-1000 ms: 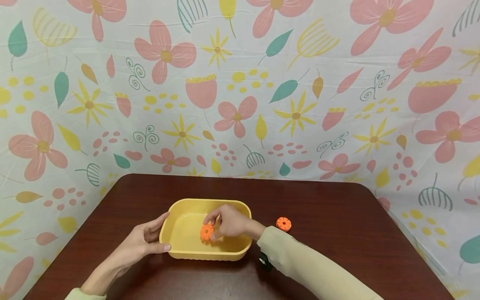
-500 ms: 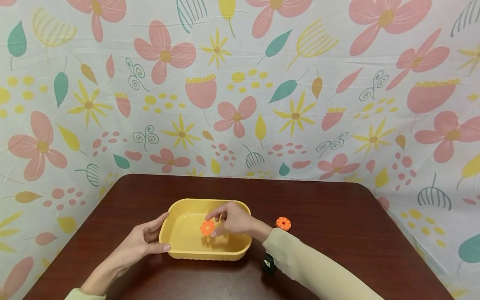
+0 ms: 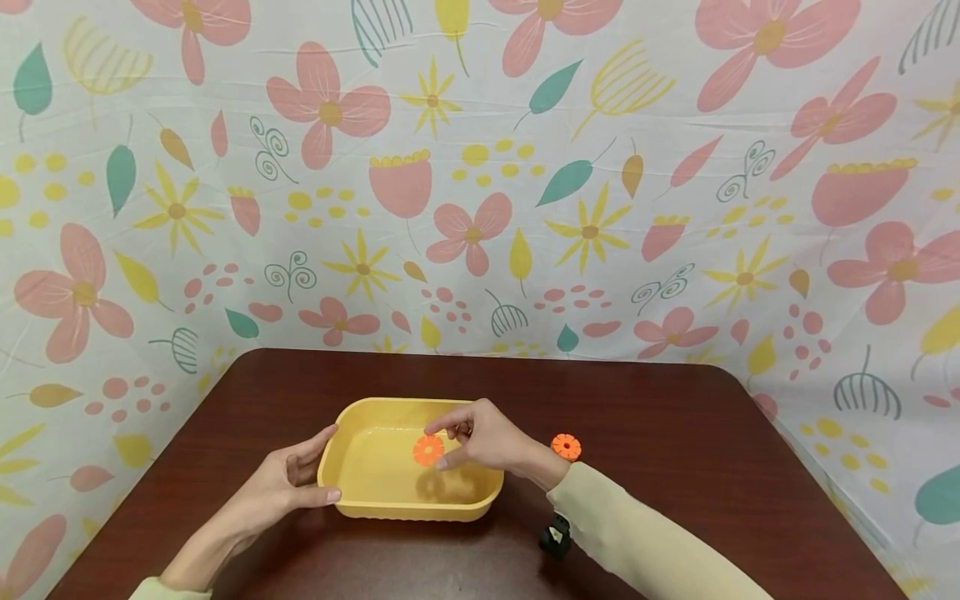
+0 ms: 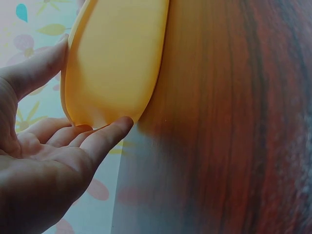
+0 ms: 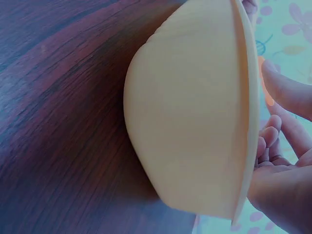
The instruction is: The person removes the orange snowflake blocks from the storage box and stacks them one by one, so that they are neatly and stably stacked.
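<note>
A yellow plastic basin with rounded corners stands on the table. My left hand grips its left end, thumb at the near corner and fingers at the far one; the left wrist view shows the fingertips against the wall. Between thumb and index finger my right hand pinches an orange notched toy disc, held over the basin with a shadow below it. From the right wrist, the basin's outer wall covers much of the view, and the disc shows edge-on beside the thumb.
Another orange notched piece lies on the dark wooden table, right of the basin and just beyond the right wrist. A dark device sits under the right sleeve. Flower-printed cloth hangs behind the table.
My right hand has lifted the orange toy disc from low in the basin and shifted it slightly right. The left hand and the basin have stayed where they were.
</note>
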Motion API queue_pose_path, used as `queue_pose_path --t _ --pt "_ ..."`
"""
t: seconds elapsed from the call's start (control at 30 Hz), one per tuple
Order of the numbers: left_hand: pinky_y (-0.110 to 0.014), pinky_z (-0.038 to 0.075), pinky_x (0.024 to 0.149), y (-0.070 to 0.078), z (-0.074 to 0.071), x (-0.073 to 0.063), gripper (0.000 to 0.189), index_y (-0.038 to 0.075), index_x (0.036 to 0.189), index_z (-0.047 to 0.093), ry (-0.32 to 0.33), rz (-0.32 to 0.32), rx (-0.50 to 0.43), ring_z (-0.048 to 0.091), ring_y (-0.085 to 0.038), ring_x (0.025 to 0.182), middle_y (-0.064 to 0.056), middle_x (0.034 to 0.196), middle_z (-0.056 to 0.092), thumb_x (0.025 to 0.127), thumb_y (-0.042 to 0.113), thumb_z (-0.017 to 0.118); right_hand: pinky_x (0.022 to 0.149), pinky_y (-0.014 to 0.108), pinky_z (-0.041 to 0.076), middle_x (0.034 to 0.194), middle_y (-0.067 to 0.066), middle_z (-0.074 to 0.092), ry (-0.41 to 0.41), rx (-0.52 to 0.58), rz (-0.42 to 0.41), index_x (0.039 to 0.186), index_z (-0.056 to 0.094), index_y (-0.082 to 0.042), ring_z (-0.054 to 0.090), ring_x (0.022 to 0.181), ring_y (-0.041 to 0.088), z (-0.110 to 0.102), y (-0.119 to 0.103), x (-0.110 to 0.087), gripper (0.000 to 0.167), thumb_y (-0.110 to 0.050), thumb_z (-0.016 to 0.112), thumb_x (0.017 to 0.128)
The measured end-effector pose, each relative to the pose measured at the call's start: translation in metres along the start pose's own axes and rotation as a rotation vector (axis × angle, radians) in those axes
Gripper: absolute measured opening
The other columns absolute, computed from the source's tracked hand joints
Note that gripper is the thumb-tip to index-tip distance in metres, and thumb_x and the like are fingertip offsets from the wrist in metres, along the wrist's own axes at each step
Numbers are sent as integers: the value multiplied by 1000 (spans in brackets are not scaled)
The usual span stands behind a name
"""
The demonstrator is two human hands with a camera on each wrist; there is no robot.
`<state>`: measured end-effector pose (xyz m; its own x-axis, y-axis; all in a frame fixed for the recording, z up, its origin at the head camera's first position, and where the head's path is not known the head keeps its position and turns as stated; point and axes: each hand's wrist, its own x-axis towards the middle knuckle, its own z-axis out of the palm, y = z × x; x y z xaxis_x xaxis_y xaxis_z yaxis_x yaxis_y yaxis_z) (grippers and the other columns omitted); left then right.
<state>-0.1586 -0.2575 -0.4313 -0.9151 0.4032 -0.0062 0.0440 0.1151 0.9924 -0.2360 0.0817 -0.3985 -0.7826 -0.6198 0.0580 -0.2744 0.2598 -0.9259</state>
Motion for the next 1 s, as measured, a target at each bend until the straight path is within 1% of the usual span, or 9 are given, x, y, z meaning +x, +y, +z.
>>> queue_pose_path --t 0.2,0.27,0.33,0.53,0.63,0.73,0.8,0.9,1.0 --pt "-29 53 99 1 0 -1 97 -1 167 16 2 -3 3 47 -34 143 -25 168 24 93 3 79 63 25 39 83 4 53 25 -6 22 116 81 -7 40 67 14 -11 2 -13 39 -1 92 79" --pt "-29 53 99 1 1 -1 97 -1 167 16 4 -1 6 44 -38 144 -25 168 23 94 2 78 63 26 39 83 6 52 32 -6 17 117 80 -6 40 67 15 -15 1 -17 39 -2 92 80" --pt "-29 53 99 2 1 -1 96 -1 167 16 7 -3 7 43 -39 145 -24 168 23 94 3 79 63 26 38 83 6 52 40 -11 10 117 80 -7 40 68 16 -18 0 -21 38 -3 91 81" --pt "-28 52 99 2 1 -1 97 0 167 17 7 1 13 48 -33 143 -24 168 25 93 4 80 64 26 37 81 8 50 61 -32 -18 119 80 -5 40 68 16 -29 1 -34 40 -3 91 81" --pt "-28 52 99 1 1 -1 95 0 167 18 4 9 10 50 -31 142 -25 167 26 94 2 78 63 25 37 83 12 52 71 -45 -31 119 80 -4 41 68 16 -36 5 -40 39 -3 91 82" --pt "-29 53 98 1 1 -1 94 -1 167 18 0 18 4 52 -29 140 -27 166 27 94 1 77 62 24 37 84 20 53 82 -45 -54 119 79 -1 42 68 15 -44 10 -47 38 -1 90 82" --pt "-29 53 98 0 1 -1 94 -1 167 18 -3 24 4 53 -29 139 -27 166 27 94 1 77 62 23 37 86 23 54 97 -46 -62 118 79 1 42 68 15 -49 12 -52 38 -1 89 82" --pt "-29 53 98 0 1 0 93 -2 167 19 -1 30 7 53 -29 139 -27 166 27 94 1 77 63 22 38 87 23 55 122 -55 -60 118 79 0 44 71 16 -56 16 -59 39 0 90 80" --pt "-28 53 99 -1 1 -1 94 -2 166 19 2 34 11 52 -27 139 -26 167 27 94 2 78 63 22 38 89 20 56 144 -70 -38 117 80 -3 45 73 17 -62 19 -65 38 0 90 80"
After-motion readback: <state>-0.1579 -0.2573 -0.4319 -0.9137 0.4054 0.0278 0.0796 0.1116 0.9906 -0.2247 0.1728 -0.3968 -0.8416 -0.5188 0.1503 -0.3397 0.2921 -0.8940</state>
